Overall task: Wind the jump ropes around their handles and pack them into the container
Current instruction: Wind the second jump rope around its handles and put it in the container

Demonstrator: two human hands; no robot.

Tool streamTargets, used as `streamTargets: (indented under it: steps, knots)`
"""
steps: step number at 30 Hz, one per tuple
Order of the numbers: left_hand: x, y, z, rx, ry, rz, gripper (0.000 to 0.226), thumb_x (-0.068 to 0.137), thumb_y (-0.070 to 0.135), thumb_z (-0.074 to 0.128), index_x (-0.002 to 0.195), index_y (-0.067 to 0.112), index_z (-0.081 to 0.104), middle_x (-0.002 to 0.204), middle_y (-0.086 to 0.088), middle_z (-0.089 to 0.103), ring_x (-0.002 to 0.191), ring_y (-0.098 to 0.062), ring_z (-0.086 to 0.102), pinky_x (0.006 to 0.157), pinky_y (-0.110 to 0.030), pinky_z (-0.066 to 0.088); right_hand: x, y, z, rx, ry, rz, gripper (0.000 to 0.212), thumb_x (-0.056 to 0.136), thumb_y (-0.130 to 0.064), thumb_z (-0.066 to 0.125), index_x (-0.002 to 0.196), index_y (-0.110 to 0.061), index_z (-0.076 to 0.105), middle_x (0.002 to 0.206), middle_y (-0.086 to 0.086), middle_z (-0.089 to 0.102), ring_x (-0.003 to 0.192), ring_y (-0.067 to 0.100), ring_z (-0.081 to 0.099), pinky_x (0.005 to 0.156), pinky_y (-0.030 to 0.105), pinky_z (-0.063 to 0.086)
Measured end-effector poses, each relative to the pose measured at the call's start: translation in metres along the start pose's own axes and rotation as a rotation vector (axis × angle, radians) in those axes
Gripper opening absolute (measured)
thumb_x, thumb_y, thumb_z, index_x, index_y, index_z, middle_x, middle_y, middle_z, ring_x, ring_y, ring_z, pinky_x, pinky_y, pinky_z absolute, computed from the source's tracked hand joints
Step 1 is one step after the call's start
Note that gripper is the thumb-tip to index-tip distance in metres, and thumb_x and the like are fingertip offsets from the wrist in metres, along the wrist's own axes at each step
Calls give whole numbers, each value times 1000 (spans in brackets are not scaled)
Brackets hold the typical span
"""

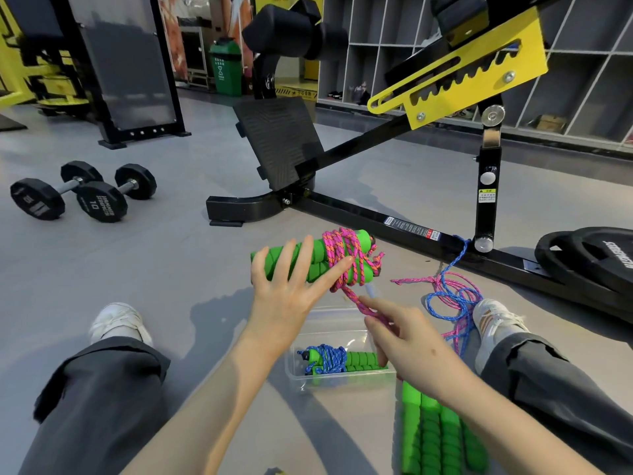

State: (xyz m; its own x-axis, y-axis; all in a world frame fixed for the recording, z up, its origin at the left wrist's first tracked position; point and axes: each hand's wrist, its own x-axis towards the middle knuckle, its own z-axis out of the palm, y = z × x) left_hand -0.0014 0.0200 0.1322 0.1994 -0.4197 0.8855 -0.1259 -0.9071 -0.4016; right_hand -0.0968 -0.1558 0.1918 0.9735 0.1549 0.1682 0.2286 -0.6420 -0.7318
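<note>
A pink braided rope (344, 255) is partly wound round two green ribbed foam handles (317, 250); a clear plastic container (329, 315) holds a blue-wound pair (329, 361).

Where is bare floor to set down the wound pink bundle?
Free: the grey floor between the dumbbells, the left shoe and the bench base; also the rear half of the container. Crowded: by the right shoe, loose ropes and spare green handles.
</note>
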Motion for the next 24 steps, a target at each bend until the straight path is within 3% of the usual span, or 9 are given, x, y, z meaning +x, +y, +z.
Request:
streamTargets:
  steps: [2, 6, 10, 12, 16, 20, 24]
  knots:
    - [-1, 0, 2, 9, 12, 0, 66, 87, 3, 54, 140, 41, 40, 128, -14, 47, 113, -30, 47, 95, -53, 32, -2, -6, -11, -161, 6, -100, 31, 94, -10, 45, 119, -17, 62, 59, -8, 51, 56, 10, 52, 60, 22, 40]
    - [1, 1, 3, 1, 44, -15, 67, 85, 5, 60, 139, 41, 42, 127, -13, 48, 112, -29, 47, 95, -51, 32, -3, -10, -26, -344, -3, -307, 26, 95, -12, 43, 113, -7, 62, 90, 9, 65, 83, 23, 58, 76, 36, 43]
    - [2, -1, 0, -7, 34, 4, 61, 89, 7, 56, 139, 40, 42, 127, -13, 48, 112, -29, 47, 94, -51, 32, -1, -6, -36, -502, -34, -451, 34, 90, -21, 38, 113, -14, 63, 93, 2, 64, 81, 28, 64, 63, 44, 53]
    - [5, 0, -3, -21, 35, 15, 57, 93, 7, 51, 138, 40, 43, 127, -12, 49, 112, -29, 47, 94, -50, 32, 2, -6, -43, -496, -14, -505, 33, 90, -24, 39, 108, -15, 65, 90, -1, 66, 76, 24, 66, 58, 40, 54]
    - [7, 2, -5, -36, 41, 26, 56, 93, 3, 47, 137, 37, 45, 126, -10, 50, 112, -28, 48, 98, -48, 28, 12, -11, -55, -383, 73, -568, 19, 87, -24, 50, 95, -18, 66, 85, -10, 68, 75, 5, 62, 66, 29, 50]
    - [13, 4, -9, -79, 104, 39, 47, 94, 6, 54, 133, 31, 53, 124, -6, 52, 111, -25, 49, 96, -45, 31, 28, -20, -65, -322, 200, -560, 7, 80, -15, 66, 85, -11, 63, 74, -3, 66, 72, 9, 58, 66, 14, 44]
    - [17, 9, -14, -140, 167, 56, 50, 91, 8, 60, 135, 28, 47, 121, -4, 53, 109, -22, 51, 91, -43, 36, 42, -27, -67, -343, 196, -528, 12, 79, -13, 71, 88, -12, 64, 76, -3, 65, 74, 10, 57, 67, 17, 43]
